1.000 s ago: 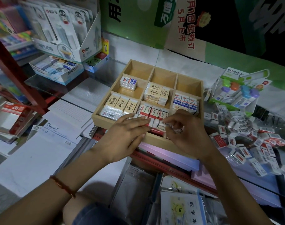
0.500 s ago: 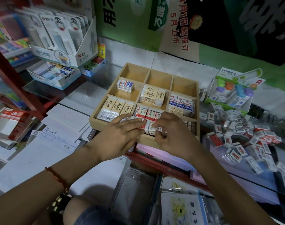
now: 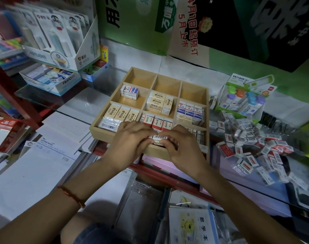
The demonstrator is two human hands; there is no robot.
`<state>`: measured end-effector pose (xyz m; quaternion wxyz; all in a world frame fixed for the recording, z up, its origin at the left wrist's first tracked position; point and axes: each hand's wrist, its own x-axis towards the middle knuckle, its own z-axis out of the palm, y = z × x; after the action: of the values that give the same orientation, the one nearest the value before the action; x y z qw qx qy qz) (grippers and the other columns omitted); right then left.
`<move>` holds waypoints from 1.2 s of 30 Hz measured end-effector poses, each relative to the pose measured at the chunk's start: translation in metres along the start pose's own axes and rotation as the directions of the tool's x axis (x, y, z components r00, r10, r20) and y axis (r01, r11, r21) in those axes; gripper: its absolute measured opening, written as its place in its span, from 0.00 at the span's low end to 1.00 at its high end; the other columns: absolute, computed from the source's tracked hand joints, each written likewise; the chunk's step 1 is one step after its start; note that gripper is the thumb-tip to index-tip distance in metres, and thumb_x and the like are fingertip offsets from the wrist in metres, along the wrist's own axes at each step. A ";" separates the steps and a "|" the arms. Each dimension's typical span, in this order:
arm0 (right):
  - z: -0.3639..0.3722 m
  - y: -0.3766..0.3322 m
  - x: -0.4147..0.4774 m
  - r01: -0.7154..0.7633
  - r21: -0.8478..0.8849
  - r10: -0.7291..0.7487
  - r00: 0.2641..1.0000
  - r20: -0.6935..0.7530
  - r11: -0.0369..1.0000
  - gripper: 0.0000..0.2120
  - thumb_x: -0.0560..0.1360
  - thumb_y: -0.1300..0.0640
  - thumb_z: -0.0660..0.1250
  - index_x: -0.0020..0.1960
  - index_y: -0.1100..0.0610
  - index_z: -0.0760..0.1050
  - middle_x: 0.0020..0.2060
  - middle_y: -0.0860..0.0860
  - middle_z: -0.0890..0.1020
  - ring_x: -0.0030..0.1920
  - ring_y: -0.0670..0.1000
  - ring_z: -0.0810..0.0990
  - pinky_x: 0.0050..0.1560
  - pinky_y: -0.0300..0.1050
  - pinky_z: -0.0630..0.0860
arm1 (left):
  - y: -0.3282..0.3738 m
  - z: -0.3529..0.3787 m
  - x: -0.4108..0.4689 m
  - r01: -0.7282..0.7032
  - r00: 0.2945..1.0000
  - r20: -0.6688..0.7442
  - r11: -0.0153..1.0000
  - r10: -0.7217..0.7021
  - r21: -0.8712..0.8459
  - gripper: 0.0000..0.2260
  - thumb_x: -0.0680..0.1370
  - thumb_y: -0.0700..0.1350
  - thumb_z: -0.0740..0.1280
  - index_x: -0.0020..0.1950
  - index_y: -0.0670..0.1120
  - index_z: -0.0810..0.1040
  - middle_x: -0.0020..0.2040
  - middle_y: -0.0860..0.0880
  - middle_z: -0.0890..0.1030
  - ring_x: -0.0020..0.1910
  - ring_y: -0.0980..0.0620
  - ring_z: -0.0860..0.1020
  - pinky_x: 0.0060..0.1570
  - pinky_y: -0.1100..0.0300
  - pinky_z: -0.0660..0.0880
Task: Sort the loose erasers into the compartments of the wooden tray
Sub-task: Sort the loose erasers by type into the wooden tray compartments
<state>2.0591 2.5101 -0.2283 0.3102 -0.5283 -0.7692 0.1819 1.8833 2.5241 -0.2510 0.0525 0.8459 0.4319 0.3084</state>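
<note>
The wooden tray (image 3: 95, 127) sits in the middle of the counter, its nine compartments partly filled with boxed erasers. My left hand (image 3: 130, 143) and my right hand (image 3: 183, 147) meet over the front middle compartment. Together they pinch a small stack of red-and-white erasers (image 3: 158, 138), barcode side up. More red-and-white erasers (image 3: 157, 121) stand in a row just behind. A heap of loose erasers (image 3: 252, 145) lies on the glass to the right of the tray. The back row of compartments is bare wood.
White letter paper (image 3: 44, 155) lies to the left. Display boxes (image 3: 62, 55) and a blue eraser carton (image 3: 62, 81) stand at the back left. A green stationery display (image 3: 245, 99) is at the back right. Notebooks (image 3: 192, 226) lie below the counter edge.
My right hand has slid left from the front right compartment to the front middle one. Both hands have closed together on the stack of erasers.
</note>
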 end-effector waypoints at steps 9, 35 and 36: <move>-0.019 0.002 0.004 -0.146 0.159 0.124 0.982 0.140 0.976 0.06 0.70 0.65 0.71 0.47 0.60 0.81 0.37 0.41 0.78 0.39 0.35 0.77 0.44 0.25 0.71 | -0.003 -0.004 0.012 -0.145 0.989 0.030 0.981 0.143 0.131 0.14 0.74 0.46 0.58 0.47 0.44 0.82 0.41 0.49 0.80 0.47 0.52 0.69 0.51 0.57 0.59; -0.011 -0.003 -0.009 -0.049 -0.033 0.051 0.997 0.063 0.998 0.07 0.73 0.60 0.68 0.50 0.61 0.81 0.40 0.48 0.74 0.38 0.39 0.70 0.44 0.28 0.65 | 0.010 -0.011 0.001 0.023 0.981 0.193 1.000 -0.022 -0.007 0.16 0.75 0.47 0.57 0.50 0.44 0.83 0.44 0.47 0.81 0.44 0.47 0.77 0.45 0.54 0.75; -0.012 -0.003 -0.006 -0.045 -0.023 0.047 0.994 0.101 0.999 0.08 0.73 0.61 0.68 0.51 0.62 0.80 0.41 0.49 0.73 0.38 0.39 0.69 0.43 0.27 0.65 | 0.009 -0.012 0.004 0.029 0.979 0.205 0.999 -0.022 -0.031 0.16 0.75 0.47 0.58 0.49 0.43 0.83 0.44 0.47 0.81 0.43 0.46 0.78 0.45 0.54 0.74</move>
<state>2.0665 2.5027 -0.2189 0.2609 -0.5393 -0.7733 0.2075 1.8843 2.5193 -0.2358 0.1148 0.8666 0.4297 0.2264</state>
